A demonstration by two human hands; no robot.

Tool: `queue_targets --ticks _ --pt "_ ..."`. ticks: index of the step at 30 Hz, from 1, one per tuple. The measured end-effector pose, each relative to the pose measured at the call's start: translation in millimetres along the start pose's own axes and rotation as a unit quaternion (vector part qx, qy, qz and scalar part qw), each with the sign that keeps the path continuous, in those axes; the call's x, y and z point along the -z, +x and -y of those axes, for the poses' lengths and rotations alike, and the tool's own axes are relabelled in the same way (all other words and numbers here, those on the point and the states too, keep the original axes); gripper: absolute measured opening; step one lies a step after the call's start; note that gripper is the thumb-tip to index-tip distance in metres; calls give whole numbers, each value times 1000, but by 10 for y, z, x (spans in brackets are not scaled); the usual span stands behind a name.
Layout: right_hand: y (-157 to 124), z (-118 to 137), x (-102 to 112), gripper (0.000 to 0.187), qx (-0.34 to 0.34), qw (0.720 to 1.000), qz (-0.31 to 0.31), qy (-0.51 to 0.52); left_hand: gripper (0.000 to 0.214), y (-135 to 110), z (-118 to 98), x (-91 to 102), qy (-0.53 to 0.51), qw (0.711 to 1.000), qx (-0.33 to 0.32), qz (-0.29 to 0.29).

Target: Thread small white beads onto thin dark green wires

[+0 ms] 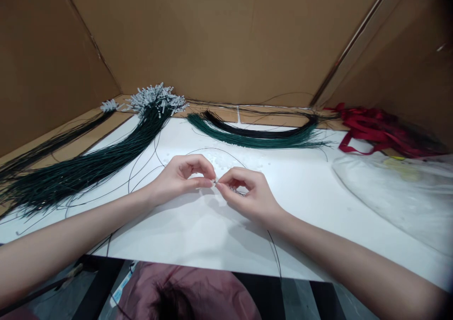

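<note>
Above the middle of the white board [300,202], my two hands meet fingertip to fingertip. My left hand [186,176] is closed in a pinch on a tiny white bead [213,181]. Facing it, my right hand [247,188] pinches a thin dark wire at the same spot. That wire [274,249] comes out below the right wrist and hangs past the board's front edge. Small whitish pieces show inside the curl of the right fingers, partly hidden. Just behind the hands lie loose white beads [226,159], scattered over the board.
At left lies a big bundle of green wires [106,164] with white-beaded tips [155,100], beside a thinner bundle [63,133]. Behind the beads rest bare green and black wires [255,138]. Red ribbon [375,126] and a clear plastic bag [399,192] are at right. Cardboard walls [212,37] enclose the board.
</note>
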State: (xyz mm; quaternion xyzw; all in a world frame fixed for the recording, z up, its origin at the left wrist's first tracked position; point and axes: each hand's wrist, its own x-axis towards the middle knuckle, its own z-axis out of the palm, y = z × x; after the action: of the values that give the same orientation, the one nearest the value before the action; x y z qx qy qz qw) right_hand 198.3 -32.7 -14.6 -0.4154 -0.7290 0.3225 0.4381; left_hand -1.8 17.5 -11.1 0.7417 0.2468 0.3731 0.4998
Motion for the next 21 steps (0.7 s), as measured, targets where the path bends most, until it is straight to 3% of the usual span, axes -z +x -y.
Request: queue_targets --ticks 21 --pt "-5 -3 -7 11 10 1000 -1 3 15 7 5 -15 -40 999 16 -7"
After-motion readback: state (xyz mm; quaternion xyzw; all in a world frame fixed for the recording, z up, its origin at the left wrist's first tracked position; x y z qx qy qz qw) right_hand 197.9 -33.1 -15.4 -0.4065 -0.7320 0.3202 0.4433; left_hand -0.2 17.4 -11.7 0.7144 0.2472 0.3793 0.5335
